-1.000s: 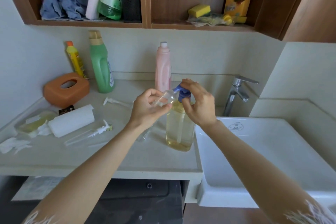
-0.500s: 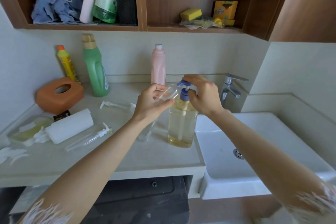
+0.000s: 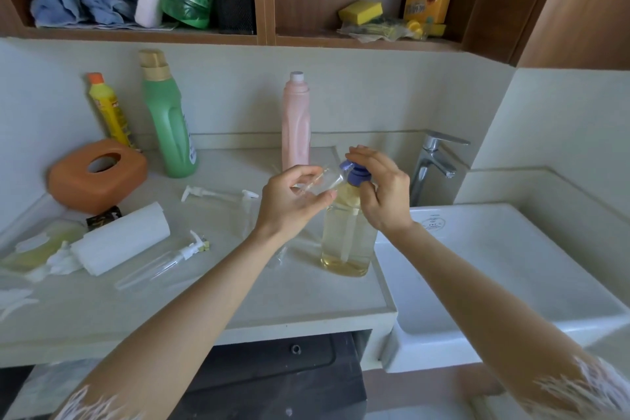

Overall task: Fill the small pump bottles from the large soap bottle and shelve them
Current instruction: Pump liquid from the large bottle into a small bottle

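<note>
Orange tissue holder [image 3: 97, 174] sits far left on my counter [image 3: 204, 300], with a white paper roll [image 3: 121, 239] and a clear small pump bottle lying flat [image 3: 160, 262] nearer me. Further right my left hand [image 3: 289, 201] curls its fingers around a small clear bottle [image 3: 320, 181], tilted with its mouth at the blue pump spout [image 3: 347, 166]. That large soap bottle [image 3: 347, 239] stands upright near the counter's right edge, just beside the sink [image 3: 511, 283]. My right hand [image 3: 381, 191] presses on its pump head, fingers bent over it.
</note>
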`<state>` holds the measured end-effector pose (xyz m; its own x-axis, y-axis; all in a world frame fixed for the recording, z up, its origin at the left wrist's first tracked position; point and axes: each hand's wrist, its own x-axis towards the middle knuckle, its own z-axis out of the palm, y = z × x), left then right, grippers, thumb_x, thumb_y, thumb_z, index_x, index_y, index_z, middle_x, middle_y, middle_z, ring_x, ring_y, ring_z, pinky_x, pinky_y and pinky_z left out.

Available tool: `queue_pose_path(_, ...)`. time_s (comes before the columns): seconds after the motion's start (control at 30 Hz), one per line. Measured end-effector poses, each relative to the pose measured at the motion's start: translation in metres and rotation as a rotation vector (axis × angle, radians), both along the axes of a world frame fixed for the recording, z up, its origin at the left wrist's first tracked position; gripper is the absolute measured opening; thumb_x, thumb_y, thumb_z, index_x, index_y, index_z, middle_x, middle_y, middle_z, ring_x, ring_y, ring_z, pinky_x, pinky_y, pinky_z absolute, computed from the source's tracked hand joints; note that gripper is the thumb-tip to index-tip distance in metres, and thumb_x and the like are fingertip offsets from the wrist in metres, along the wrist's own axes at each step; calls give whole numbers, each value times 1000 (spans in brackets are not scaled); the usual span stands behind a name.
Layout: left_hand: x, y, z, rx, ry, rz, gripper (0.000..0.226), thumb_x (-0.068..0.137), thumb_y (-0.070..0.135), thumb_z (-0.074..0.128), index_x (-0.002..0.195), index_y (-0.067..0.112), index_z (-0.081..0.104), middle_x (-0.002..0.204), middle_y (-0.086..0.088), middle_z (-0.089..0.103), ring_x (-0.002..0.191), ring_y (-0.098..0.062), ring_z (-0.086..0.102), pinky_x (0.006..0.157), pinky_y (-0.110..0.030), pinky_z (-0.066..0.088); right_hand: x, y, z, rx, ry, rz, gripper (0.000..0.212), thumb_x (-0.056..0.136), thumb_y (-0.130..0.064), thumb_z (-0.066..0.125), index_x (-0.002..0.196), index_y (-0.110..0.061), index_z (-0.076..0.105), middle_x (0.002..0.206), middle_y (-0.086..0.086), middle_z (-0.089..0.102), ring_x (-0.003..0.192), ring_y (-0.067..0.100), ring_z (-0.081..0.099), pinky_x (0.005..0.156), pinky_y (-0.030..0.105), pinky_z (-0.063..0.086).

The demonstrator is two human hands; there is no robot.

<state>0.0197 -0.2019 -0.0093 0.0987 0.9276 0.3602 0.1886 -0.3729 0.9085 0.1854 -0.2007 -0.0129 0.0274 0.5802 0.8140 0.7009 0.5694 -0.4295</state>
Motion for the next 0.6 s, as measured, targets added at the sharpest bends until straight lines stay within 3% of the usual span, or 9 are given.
queue_pose_path(0.1,-1,0,-1,-16,0,-4,38,75,10,81,110,8,68,103,-7,71,78,-6,64,75,-16,50,-3,2,-1,15,46,-9,49,61,9,40,99,3,71,107,16,69,110,28,62,98,17,44)
queue_pose_path(0.23,-2,-1,1,-10,23,-13,35,74,9,81,108,10,68,102,-4,70,75,2,61,70,-11,47,-3,-5,5,6,4,-25,50,61,8,42,100,2,72,107,14,69,110,26,63,95,20,45)
queue_pose_path(0.37,-2,-3,5,-5,21,8,39,75,9,79,111,19,67,100,2,69,85,-17,66,79,-28,53,6,-6,25,-25,-81,12,50,61,4,42,101,0,71,104,9,71,102,24,66,87,19,49)
queue_pose_path(0.47,1,-6,8,32,18,25,44,75,7,78,116,19,67,104,1,70,85,-14,66,81,-23,51,17,-2,39,-69,-122,34,49,63,-1,42,102,-2,71,104,7,71,97,24,67,86,32,53)
queue_pose_path(0.6,3,-11,6,57,-28,53,45,76,7,79,118,17,66,114,3,69,85,-13,67,88,-21,50,23,1,39,-24,-136,74,47,63,1,44,101,-2,71,102,7,72,99,22,66,88,33,52)
